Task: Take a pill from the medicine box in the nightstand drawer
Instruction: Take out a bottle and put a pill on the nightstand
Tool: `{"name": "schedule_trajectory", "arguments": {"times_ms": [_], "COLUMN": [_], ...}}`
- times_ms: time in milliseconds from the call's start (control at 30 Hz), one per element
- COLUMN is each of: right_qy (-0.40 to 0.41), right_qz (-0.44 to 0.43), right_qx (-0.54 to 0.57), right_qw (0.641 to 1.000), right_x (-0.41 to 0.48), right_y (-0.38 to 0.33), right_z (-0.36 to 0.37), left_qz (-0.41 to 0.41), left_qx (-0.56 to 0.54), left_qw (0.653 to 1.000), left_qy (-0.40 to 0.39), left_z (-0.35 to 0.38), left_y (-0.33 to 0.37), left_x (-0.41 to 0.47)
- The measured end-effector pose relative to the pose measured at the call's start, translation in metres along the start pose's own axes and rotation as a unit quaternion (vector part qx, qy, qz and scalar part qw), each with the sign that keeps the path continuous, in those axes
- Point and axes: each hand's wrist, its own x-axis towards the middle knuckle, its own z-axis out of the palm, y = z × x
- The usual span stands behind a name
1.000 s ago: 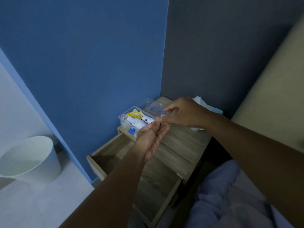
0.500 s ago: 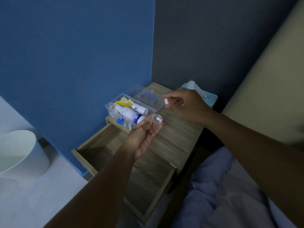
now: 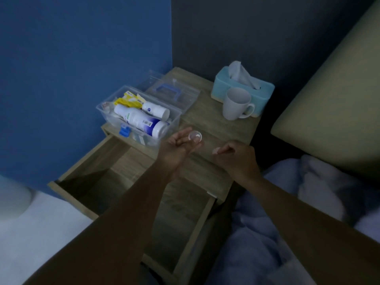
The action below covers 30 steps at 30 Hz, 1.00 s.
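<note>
Now right hand (image 3: 238,159), pinching pill (image 3: 216,150), drawn back; left hand (image 3: 176,149) holds clear cup (image 3: 195,136).

Left hand (image 3: 174,150) palm-up, fingers (image 3: 182,134) holding small clear round container (image 3: 195,137). Right hand (image 3: 236,156) just beside, apart, pinching pale pill (image 3: 216,150). Open medicine box (image 3: 109,96) on nightstand (image 3: 222,128), above open drawer (image 3: 127,171). White mug (image 3: 235,104) before tissue box (image 3: 265,89).

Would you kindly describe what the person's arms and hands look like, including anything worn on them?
The left forearm and right forearm are bare to the frame's edge, with no sleeve in view. The left hand and right hand are ungloved, and neither wrist shows a watch or bracelet. Rings cannot be told in dim light.
</note>
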Motion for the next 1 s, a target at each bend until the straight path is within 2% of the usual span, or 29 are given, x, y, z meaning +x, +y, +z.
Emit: {"name": "schedule_trajectory", "arguments": {"times_ms": [67, 133, 233, 333, 400, 500, 700, 800, 933, 1000], "right_qy": [-0.02, -0.031, -0.034, -0.016, -0.009, 0.0, 0.004, 0.001, 0.014, 0.032], "right_qz": [0.003, 0.002, 0.012, -0.003, 0.008, 0.011, -0.013, -0.021, -0.003, -0.019], "right_qx": [-0.017, -0.042, -0.076, -0.083, -0.102, -0.114, -0.095, -0.055, 0.0, -0.013], "right_qw": [1.0, 0.999, 0.996, 0.996, 0.995, 0.993, 0.995, 0.998, 1.0, 0.999], "right_x": [-0.001, 0.0, 0.0, -0.002, -0.003, -0.004, -0.004, -0.006, -0.006, 0.0], "right_y": [0.01, 0.017, 0.023, 0.029, 0.033, 0.038, 0.043, 0.044, 0.043, 0.041], "right_z": [0.006, 0.011, 0.016, 0.02, 0.024, 0.027, 0.026, 0.022, 0.012, 0.007], "left_qz": [-0.006, 0.007, 0.082, 0.138, 0.143, 0.173, 0.206, 0.191, 0.16, 0.147], "left_qx": [0.075, 0.212, 0.401, 0.518, 0.575, 0.614, 0.615, 0.624, 0.653, 0.689], "left_qw": [0.997, 0.977, 0.912, 0.844, 0.805, 0.77, 0.761, 0.758, 0.739, 0.707], "left_qy": [0.003, 0.015, 0.0, -0.017, -0.018, -0.015, 0.006, 0.002, -0.045, -0.061], "left_z": [-0.005, -0.009, -0.013, -0.018, -0.024, -0.028, -0.025, -0.028, -0.033, -0.038], "left_y": [-0.006, -0.011, -0.019, -0.029, -0.039, -0.046, -0.051, -0.048, -0.043, -0.043], "left_x": [0.008, 0.016, 0.028, 0.039, 0.045, 0.047, 0.044, 0.042, 0.032, 0.022]}}
